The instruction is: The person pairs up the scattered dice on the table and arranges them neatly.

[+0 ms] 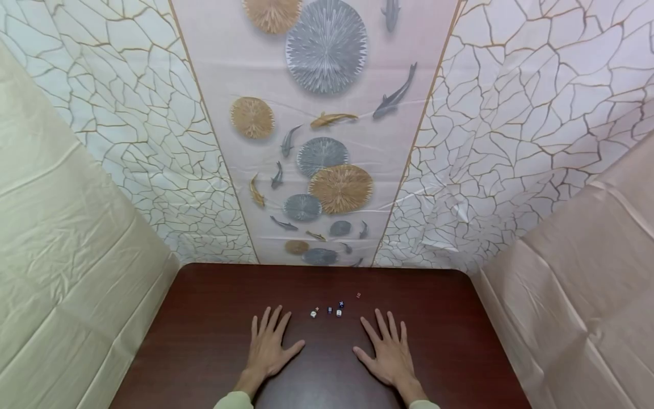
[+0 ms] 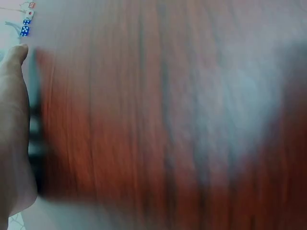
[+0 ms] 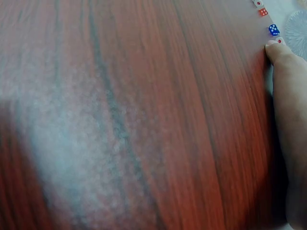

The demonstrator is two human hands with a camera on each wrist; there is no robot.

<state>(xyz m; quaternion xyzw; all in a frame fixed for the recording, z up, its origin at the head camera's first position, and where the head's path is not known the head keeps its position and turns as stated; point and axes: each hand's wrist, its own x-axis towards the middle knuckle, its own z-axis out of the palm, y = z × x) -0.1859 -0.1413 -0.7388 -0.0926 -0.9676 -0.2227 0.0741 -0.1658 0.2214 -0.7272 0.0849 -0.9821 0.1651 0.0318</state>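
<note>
Both hands lie spread on a dark red-brown wooden table (image 1: pixel 214 318), palms down. My left hand (image 1: pixel 269 346) is left of a small group of dice, and my right hand (image 1: pixel 389 353) is to the right of it; neither holds anything. In the group are a white die (image 1: pixel 313 314), a small red die (image 1: pixel 317 309), a blue die (image 1: pixel 330 310), a second blue die (image 1: pixel 341 304) and another white die (image 1: pixel 339 313). Apart from these, farther back, lies a red die (image 1: pixel 359 295). Each wrist view shows a thumb at its edge, with dice beyond the tip.
Behind the table's far edge hangs a patterned cloth (image 1: pixel 327 170) with fish and round leaf shapes. Plain beige cloth (image 1: pixel 66 227) drapes along the left side, and more beige cloth (image 1: pixel 577 295) along the right.
</note>
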